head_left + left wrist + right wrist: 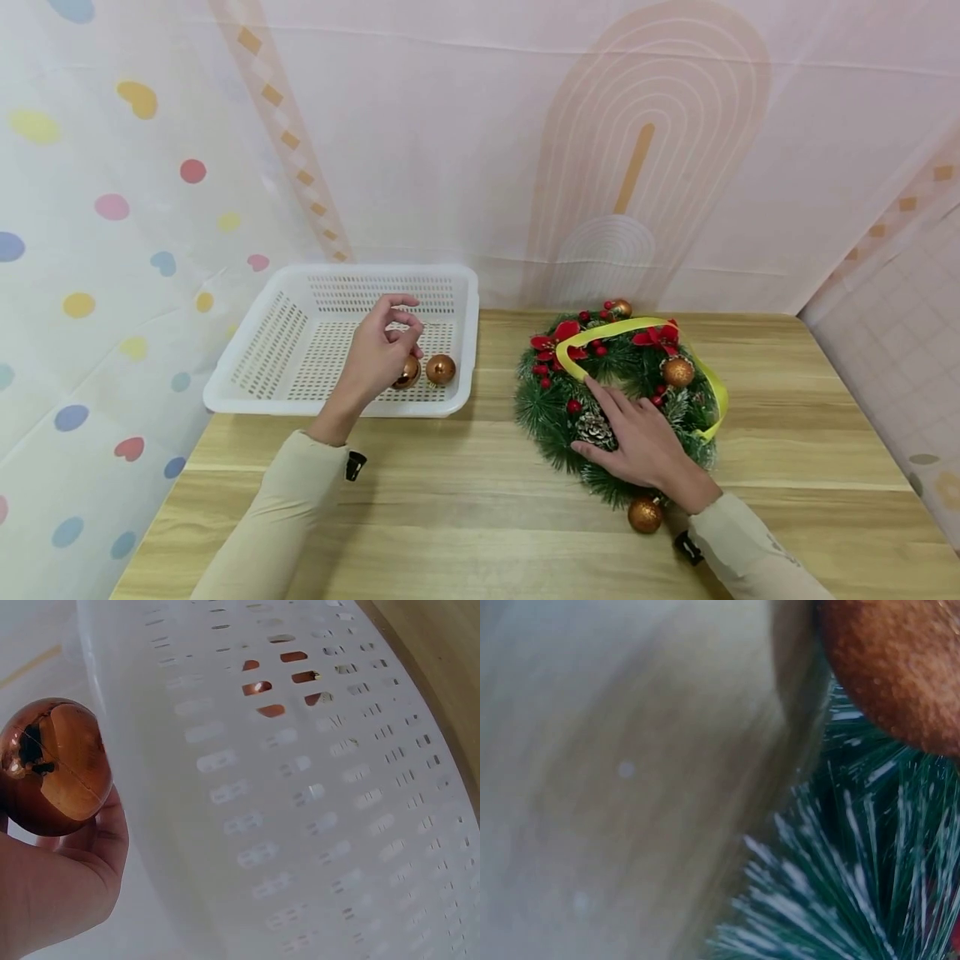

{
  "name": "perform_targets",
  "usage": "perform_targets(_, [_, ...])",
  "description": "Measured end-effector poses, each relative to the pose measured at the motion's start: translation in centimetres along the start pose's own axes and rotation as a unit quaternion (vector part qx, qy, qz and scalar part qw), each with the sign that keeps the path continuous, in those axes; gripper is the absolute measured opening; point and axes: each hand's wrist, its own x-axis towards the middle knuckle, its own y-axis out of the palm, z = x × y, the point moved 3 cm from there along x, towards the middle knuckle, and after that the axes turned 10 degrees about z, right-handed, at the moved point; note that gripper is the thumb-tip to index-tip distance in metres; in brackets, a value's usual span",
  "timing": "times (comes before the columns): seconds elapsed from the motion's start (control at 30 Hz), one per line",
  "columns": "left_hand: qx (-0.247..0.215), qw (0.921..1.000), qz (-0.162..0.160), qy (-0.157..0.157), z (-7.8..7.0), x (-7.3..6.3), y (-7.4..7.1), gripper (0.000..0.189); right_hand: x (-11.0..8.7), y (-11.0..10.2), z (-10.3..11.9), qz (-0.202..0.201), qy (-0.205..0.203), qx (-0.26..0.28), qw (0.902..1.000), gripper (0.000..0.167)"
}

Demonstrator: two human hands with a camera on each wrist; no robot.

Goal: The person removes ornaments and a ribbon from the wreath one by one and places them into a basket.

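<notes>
My left hand (378, 350) is over the front right of the white basket (225, 392), its fingers curled. From them hangs a shiny copper Christmas ball (56, 769), above the basket's rim in the left wrist view. A second copper ball (441, 369) lies inside the basket and shows through its slots. On the right, my right hand (645, 442) rests on the green Christmas wreath (543, 408) with fingers spread, the index fingertip at the yellow ribbon (615, 327). The wreath bears a pine cone (595, 428), red flowers (558, 342) and glittery copper balls (678, 372).
Both basket and wreath stand on a wooden table (465, 517), the basket at the back left. One glittery ball (645, 515) sits at the wreath's front edge, near my right wrist. A patterned cloth backdrop (450, 150) rises behind the table.
</notes>
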Motion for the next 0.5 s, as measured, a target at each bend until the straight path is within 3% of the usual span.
perform_targets(0.5, [0.012, 0.9999, 0.0, -0.009, 0.61, -0.05, 0.03, 0.033, 0.0, 0.08, -0.02, -0.002, 0.001, 0.002, 1.0, 0.093])
